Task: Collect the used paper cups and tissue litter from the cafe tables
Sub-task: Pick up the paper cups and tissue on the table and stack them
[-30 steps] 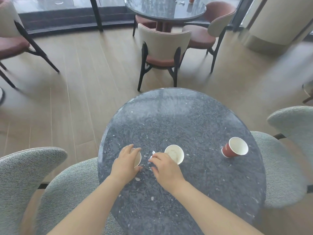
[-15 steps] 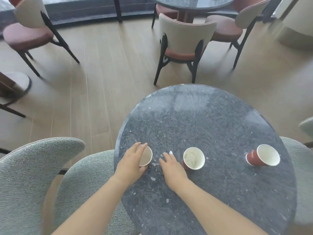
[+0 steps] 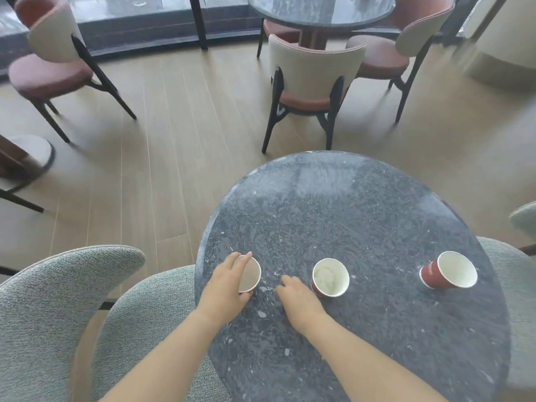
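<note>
Three red paper cups with white insides stand on the dark speckled round table (image 3: 348, 216). My left hand (image 3: 226, 288) grips the left cup (image 3: 250, 276) from its side, and the cup leans toward the right. The middle cup (image 3: 330, 277) stands upright with crumpled white tissue inside. Just left of it, my right hand (image 3: 297, 295) rests on the tabletop with its fingers curled in around a small white tissue scrap, which they mostly hide. The third cup (image 3: 448, 271) leans near the table's right edge, out of reach of both hands.
Grey upholstered chairs (image 3: 58, 309) crowd the table at the near left, and another (image 3: 519, 274) at the right. A beige-backed chair (image 3: 314, 74) stands beyond the table, in front of a second round table (image 3: 319, 10). Another chair (image 3: 49, 62) is far left on the wood floor.
My right hand's fingers have curled in over the small white scrap by the middle cup. My left hand keeps its hold on the left cup. My head has turned left, shifting the table rightward.
</note>
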Demonstrator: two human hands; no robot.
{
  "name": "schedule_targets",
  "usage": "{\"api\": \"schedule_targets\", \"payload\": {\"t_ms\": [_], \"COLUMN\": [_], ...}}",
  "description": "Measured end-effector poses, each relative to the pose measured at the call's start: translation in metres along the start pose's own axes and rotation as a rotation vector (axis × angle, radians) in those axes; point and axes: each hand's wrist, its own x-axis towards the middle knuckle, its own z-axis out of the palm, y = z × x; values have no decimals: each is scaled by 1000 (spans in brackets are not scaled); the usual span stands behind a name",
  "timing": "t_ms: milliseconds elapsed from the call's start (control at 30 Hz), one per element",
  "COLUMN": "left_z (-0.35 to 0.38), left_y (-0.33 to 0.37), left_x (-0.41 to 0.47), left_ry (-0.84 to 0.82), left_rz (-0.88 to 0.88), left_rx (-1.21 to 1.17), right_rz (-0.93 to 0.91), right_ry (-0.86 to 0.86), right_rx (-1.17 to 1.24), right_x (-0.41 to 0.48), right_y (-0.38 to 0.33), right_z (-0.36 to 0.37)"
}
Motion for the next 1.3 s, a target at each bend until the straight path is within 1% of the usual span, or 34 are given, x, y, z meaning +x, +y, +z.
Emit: {"api": "schedule_targets", "payload": {"t_ms": [133, 233, 367, 433, 500, 633, 700, 733, 800, 900, 967, 1133, 1300], "left_z": [0, -1, 0, 1, 0, -4, -7, -8, -9, -7, -6, -3, 5], "left_y": [-1, -4, -10, -12, -13, -13, -10, -8, -5, -3, -3, 1, 14], "left_x": [-2, -7, -17, -22, -25, -27, -27, -27, -29, -33, -35, -33, -26], "left_ry": [-5, -17, 16, 24, 30, 52, 65, 63, 48, 36, 38, 53, 63], "left_rz": [-5, 14, 1, -21, -23, -30, -27, -31, -41, -35, -32, -13, -82], "left_rx": [9, 16, -7, 0, -17, -75, -91, -89, -91, -88, -61, 53, 73], "right_rz": [-22, 4, 21, 13, -28, -187, -232, -238, -237, -220, -199, -147, -92], "right_ry": [36, 4, -13, 25, 127, 467, 572, 592, 578, 479, 447, 450, 451], "right_rx": [-30, -37, 12, 77, 167, 321, 361, 383, 429, 461, 451, 398, 308], "right_x": [-4, -6, -9, -10, -10, -12, -9, -7, -3, 0, -4, -20, -42], "right_y": [-2, 1, 2, -2, -8, -26, -35, -39, -44, -43, -36, -9, 22], "right_z": [2, 8, 14, 12, 4, -33, -52, -60, -66, -58, -51, -46, -44]}}
